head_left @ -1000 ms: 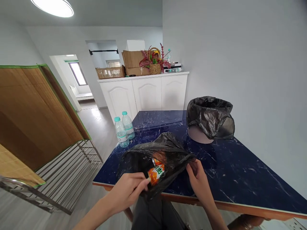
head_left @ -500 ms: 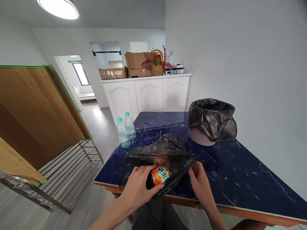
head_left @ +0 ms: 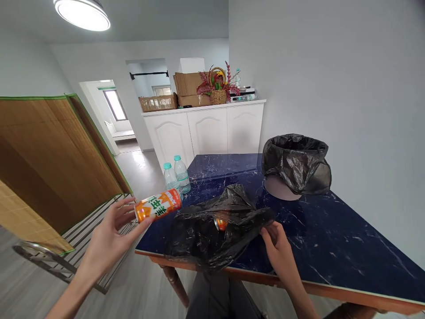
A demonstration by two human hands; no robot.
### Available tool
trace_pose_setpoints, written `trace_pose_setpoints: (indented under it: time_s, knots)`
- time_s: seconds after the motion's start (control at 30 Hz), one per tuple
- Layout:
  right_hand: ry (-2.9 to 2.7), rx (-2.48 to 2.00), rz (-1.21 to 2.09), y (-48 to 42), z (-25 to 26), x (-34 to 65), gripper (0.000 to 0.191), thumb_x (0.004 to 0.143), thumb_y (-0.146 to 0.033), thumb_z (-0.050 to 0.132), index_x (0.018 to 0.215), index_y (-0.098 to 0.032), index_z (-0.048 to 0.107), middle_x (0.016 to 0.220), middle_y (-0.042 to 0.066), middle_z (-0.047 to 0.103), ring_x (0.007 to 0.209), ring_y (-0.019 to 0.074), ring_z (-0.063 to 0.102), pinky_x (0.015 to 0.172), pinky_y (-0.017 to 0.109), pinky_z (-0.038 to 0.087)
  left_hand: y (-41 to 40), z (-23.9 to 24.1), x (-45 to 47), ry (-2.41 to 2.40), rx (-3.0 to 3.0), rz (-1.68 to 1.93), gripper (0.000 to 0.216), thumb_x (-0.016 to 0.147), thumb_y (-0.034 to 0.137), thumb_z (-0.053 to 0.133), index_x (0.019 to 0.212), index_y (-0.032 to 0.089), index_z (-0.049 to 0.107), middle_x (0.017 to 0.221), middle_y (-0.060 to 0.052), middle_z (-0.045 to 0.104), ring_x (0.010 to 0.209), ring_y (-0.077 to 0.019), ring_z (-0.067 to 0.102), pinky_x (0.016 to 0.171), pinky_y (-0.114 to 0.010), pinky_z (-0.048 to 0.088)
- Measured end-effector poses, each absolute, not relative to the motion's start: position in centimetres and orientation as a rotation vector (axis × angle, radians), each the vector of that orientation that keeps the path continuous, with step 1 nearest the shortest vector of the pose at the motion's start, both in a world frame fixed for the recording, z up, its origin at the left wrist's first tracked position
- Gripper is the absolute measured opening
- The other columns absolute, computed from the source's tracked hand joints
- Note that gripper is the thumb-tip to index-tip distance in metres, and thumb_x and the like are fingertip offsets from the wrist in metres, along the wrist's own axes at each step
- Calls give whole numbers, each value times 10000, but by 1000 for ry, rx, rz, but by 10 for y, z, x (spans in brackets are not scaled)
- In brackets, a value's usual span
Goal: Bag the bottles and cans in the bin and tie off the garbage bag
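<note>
An orange soda can [head_left: 158, 205] with green lettering is gripped by my left hand [head_left: 114, 235], tilted on its side in the air off the table's left edge. My right hand [head_left: 276, 241] pinches the right edge of a black plastic bag [head_left: 195, 239] lying crumpled on the table. Through the bag's opening, part of a second orange can [head_left: 221, 224] shows; whatever else lies inside is hidden. Two clear water bottles [head_left: 182, 173] with teal caps stand upright at the table's left side, one partly covered by the held can.
A bin [head_left: 295, 166] lined with a black bag stands on the right of the dark blue marble-patterned table [head_left: 335, 243]. Behind is a white cabinet [head_left: 207, 133] with cardboard boxes [head_left: 158, 103] and a flower basket [head_left: 218, 96]. A metal rack [head_left: 109, 248] with bamboo matting stands left.
My left hand has drawn the soda can out of the bag and carried it left and up. The right hand keeps its place at the bag's edge, and another can shows inside.
</note>
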State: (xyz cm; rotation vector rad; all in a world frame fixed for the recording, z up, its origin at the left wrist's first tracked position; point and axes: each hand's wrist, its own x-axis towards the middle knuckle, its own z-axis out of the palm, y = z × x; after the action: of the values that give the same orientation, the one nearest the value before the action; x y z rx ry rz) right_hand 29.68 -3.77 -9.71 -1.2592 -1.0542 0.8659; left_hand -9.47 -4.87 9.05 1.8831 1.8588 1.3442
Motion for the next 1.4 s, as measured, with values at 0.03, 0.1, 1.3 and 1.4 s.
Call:
trace_pose_setpoints:
  time_s: [0.03, 0.1, 1.3, 1.4]
  knots:
    - [-1050, -1259, 866, -38, -97, 297, 469, 981, -655, 604, 1279, -292, 588, 1313, 108, 730, 1237, 325, 683, 1045, 477, 546, -43, 94, -102, 1940, 1884, 1328, 814, 748, 700, 831, 1348, 231, 541, 1273, -122, 764, 1161, -315, 763, 1043, -488, 614]
    - [-1040, -1264, 867, -37, -98, 297, 478, 973, -662, 608, 1280, -296, 595, 1312, 106, 730, 1237, 331, 682, 1044, 485, 549, -30, 97, -114, 2081, 1925, 1219, 816, 760, 726, 795, 1350, 225, 537, 1211, -121, 782, 1146, -323, 768, 1029, -492, 612]
    - [-1052, -1297, 853, -38, -98, 297, 479, 977, -658, 593, 1286, -292, 589, 1303, 108, 732, 1220, 329, 685, 1034, 480, 553, -26, 14, 1, 1207, 2962, 680, 100, 1055, 281, 584, 1109, 235, 655, 1085, -67, 755, 1023, -249, 685, 915, -394, 522]
    - [-1052, -1296, 859, -38, -99, 296, 484, 981, -664, 586, 1286, -289, 577, 1299, 109, 733, 1217, 320, 685, 1039, 473, 547, -12, -1, 26, 1414, 2840, 604, 393, 973, 465, 708, 1239, 193, 610, 1218, -149, 725, 1114, -339, 685, 946, -472, 547]
